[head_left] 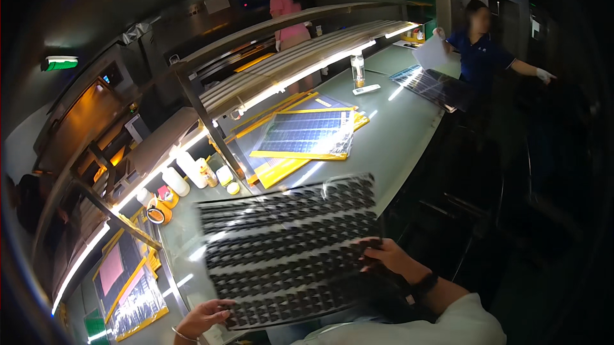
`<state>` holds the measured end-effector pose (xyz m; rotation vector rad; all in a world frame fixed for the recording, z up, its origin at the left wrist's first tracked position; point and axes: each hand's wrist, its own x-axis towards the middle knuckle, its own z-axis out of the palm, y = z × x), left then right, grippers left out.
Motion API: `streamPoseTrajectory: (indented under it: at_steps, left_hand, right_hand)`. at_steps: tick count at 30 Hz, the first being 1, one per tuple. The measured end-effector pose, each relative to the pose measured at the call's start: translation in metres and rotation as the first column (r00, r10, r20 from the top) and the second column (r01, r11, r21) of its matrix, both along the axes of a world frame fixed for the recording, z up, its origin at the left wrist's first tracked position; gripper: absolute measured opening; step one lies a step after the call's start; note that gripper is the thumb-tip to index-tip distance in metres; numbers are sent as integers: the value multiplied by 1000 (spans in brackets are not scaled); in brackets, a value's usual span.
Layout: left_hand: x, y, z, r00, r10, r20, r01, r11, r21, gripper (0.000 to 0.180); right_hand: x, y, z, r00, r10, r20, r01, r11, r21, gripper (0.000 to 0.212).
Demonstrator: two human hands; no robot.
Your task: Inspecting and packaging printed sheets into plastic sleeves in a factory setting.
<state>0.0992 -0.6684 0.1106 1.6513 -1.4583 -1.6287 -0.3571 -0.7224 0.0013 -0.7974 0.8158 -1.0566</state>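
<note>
A large dark film sheet (288, 252), clear in places and printed with rows of small repeated shapes, is held up over the near part of the table. My left hand (208, 316) pinches its lower left corner. At its right edge, my right hand (387, 258) grips it with the fingers closed, a dark band on the wrist. The sheet looks slightly blurred and tilts a little, its right side higher. Light glints off its surface.
Yellow-edged film sheets (307, 133) lie stacked on the grey table (400, 143); more yellow-edged sheets (134, 294) lie lower left. White bottles (176, 182) and an orange tape roll (158, 212) stand below a lit shelf (281, 67). A co-worker in dark blue (483, 57) holds a white sheet.
</note>
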Motion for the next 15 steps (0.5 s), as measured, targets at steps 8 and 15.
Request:
streamPoseTrajectory:
  at_steps: [8, 15]
  left_hand:
    - [34, -100, 7, 605, -539, 586, 704, 706, -78, 26]
    - [-202, -330, -64, 933, -196, 302, 360, 492, -793, 25]
  right_hand:
    - [-120, 61, -76, 832, -486, -267, 529, 840, 121, 28]
    - [-184, 71, -96, 633, -733, -250, 758, 652, 11, 30]
